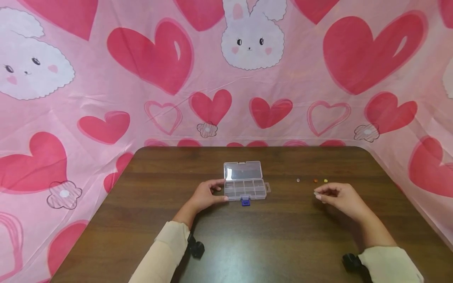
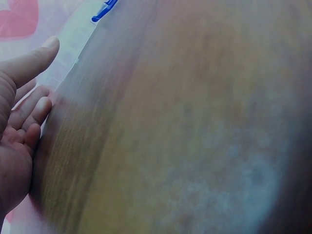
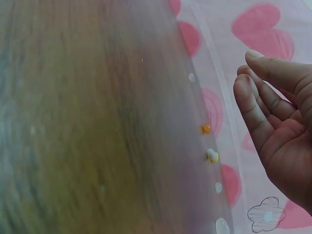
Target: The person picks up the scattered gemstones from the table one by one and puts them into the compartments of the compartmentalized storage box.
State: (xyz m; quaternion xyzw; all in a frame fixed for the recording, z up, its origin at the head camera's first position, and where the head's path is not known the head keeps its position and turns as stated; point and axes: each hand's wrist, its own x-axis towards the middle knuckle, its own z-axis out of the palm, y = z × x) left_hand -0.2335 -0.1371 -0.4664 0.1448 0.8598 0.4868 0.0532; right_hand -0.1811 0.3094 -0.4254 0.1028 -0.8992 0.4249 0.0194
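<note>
A clear plastic compartment box (image 1: 245, 190) lies on the table with its lid (image 1: 242, 171) raised at the back and a blue latch (image 1: 245, 201) at the front. My left hand (image 1: 207, 195) grips its left end, thumb at the front corner and a finger near the hinge. Off to the right, my right hand (image 1: 337, 196) pinches a tiny pale piece (image 1: 315, 193) between thumb and finger. Just behind it lie an orange bead (image 1: 315, 181) and a yellow bead (image 1: 325, 181), with a whitish bead (image 1: 298, 180) farther left.
The brown wooden table (image 1: 276, 243) reaches a pink cloth (image 1: 301, 78) with hearts and rabbits at the back. A hanging tab (image 1: 267, 187) sticks out from the box's right end. In the right wrist view, several small pieces, including a pale one (image 3: 222, 226), line the table's far side.
</note>
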